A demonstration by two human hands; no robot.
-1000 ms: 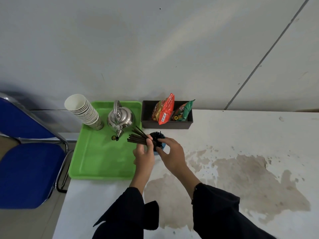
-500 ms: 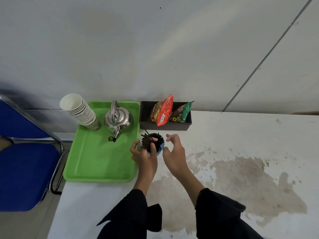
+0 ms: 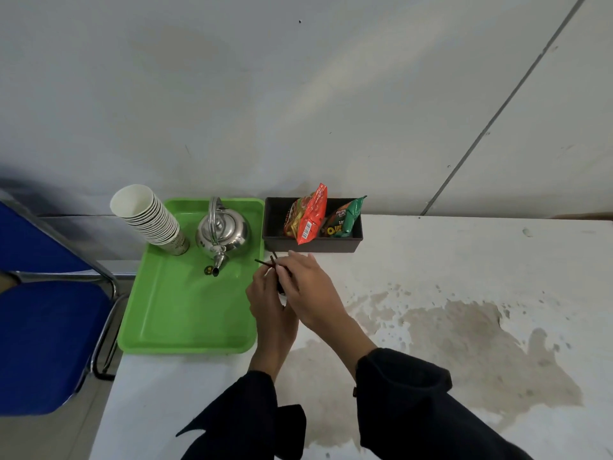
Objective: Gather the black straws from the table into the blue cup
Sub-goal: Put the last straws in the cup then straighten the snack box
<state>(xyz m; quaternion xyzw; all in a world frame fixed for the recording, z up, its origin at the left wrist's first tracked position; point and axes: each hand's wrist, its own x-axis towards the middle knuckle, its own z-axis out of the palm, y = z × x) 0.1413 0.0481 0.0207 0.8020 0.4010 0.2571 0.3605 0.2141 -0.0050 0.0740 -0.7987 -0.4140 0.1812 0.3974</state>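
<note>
Tips of several black straws (image 3: 265, 262) poke out to the upper left from between my hands, just right of the green tray's edge. My right hand (image 3: 311, 293) lies across the bundle, its fingers closed on the straws. My left hand (image 3: 270, 310) curls beneath it from the left, where the blue cup stood a moment ago. The cup itself is hidden behind both hands; only a dark sliver shows between them.
A green tray (image 3: 185, 320) on the left carries a steel kettle (image 3: 222, 232) and a leaning stack of paper cups (image 3: 146, 215). Behind my hands stands a black box (image 3: 311, 244) with snack packets. The white table (image 3: 464, 277) is stained. A blue chair (image 3: 43, 327) stands off its left edge.
The straw bundle went from lying sideways in my left hand to standing in the cup. My right hand then moved left over the cup and closed on the straws, hiding the cup.
</note>
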